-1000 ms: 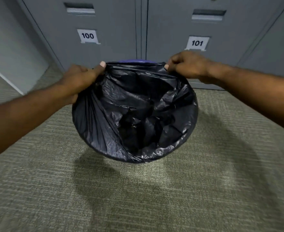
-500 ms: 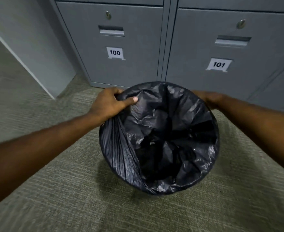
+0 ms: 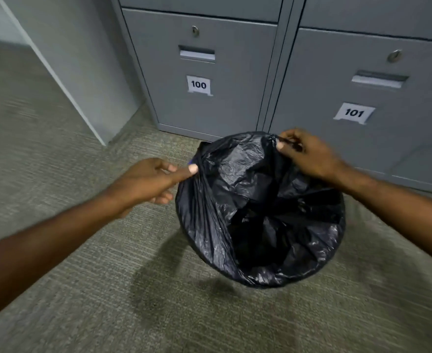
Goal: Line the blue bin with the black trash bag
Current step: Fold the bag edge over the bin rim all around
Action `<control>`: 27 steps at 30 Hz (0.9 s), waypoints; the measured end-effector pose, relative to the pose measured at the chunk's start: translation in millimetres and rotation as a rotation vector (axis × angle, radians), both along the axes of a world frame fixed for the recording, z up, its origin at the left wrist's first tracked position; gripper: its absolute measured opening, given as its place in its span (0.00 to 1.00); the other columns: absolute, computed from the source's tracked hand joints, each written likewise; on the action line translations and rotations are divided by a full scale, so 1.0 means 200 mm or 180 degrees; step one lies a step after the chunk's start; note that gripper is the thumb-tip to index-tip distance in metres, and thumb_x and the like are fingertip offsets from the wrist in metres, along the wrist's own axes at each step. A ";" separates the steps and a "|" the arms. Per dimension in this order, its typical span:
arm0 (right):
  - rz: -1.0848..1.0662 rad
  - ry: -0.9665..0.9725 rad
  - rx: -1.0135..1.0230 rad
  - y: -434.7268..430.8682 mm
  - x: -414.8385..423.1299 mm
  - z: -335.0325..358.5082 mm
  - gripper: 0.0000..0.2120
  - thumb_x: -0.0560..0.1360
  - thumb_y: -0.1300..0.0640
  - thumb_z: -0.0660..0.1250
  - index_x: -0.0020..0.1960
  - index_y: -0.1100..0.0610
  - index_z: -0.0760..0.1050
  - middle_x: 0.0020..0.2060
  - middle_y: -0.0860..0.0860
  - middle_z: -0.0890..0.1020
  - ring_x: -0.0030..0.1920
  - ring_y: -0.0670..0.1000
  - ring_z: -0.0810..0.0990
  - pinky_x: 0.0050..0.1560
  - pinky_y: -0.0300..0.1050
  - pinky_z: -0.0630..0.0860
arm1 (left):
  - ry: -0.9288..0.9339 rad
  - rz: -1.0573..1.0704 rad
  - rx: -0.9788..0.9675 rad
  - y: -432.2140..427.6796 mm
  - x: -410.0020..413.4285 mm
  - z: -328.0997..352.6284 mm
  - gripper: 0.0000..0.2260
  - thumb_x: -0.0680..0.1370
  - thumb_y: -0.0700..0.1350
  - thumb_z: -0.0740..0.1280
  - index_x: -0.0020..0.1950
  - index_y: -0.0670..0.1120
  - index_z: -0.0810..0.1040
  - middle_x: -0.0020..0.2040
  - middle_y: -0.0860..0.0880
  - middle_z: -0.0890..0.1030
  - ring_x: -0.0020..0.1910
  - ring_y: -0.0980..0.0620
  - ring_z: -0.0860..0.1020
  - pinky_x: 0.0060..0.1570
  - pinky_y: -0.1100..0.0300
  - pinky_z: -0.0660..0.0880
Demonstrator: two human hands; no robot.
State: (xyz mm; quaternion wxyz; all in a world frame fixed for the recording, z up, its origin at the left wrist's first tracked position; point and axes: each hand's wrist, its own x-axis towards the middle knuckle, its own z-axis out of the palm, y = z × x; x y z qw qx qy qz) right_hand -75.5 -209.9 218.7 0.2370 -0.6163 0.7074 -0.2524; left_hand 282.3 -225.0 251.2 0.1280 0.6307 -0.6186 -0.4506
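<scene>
Black trash bag [image 3: 248, 215] sits draped over the blue bin [image 3: 191, 162] on the carpet [image 3: 82, 289], just before the grey lockers [image 3: 210, 72]. I see my left hand [image 3: 148, 182] pinching its left edge and my right hand [image 3: 306, 154] pinching the far edge, lifted

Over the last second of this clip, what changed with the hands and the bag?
The right hand came off the far rim and now pinches a gathered bit of the black trash bag at the far edge. The left hand slid to the left side, thumb pressing the bag there. The bag stays draped over the bin, which hasn't moved.
</scene>
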 end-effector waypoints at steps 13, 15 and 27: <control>-0.0342 0.1148 -0.0567 0.08 0.09 -0.08 0.16 0.81 0.51 0.63 0.68 0.47 0.69 0.61 0.54 0.82 0.56 0.61 0.82 0.47 0.50 0.72 | -0.0913 -0.0322 -0.1518 0.19 -0.11 -0.04 0.24 0.77 0.45 0.72 0.72 0.51 0.72 0.57 0.54 0.78 0.42 0.58 0.78 0.37 0.64 0.71; -0.0292 0.1207 -0.0611 0.08 0.08 -0.09 0.17 0.81 0.51 0.63 0.69 0.47 0.68 0.62 0.53 0.81 0.56 0.60 0.82 0.46 0.48 0.70 | -0.0387 -0.0055 -0.1242 0.17 -0.06 -0.07 0.21 0.77 0.43 0.72 0.69 0.54 0.74 0.54 0.55 0.80 0.43 0.56 0.81 0.37 0.61 0.77; -0.0127 0.1295 -0.0785 0.11 0.10 -0.08 0.19 0.81 0.54 0.64 0.71 0.50 0.67 0.59 0.54 0.82 0.55 0.58 0.82 0.52 0.58 0.81 | 0.0515 0.0260 -0.1245 0.42 -0.08 -0.39 0.14 0.76 0.42 0.74 0.58 0.45 0.74 0.54 0.47 0.79 0.53 0.50 0.80 0.46 0.57 0.79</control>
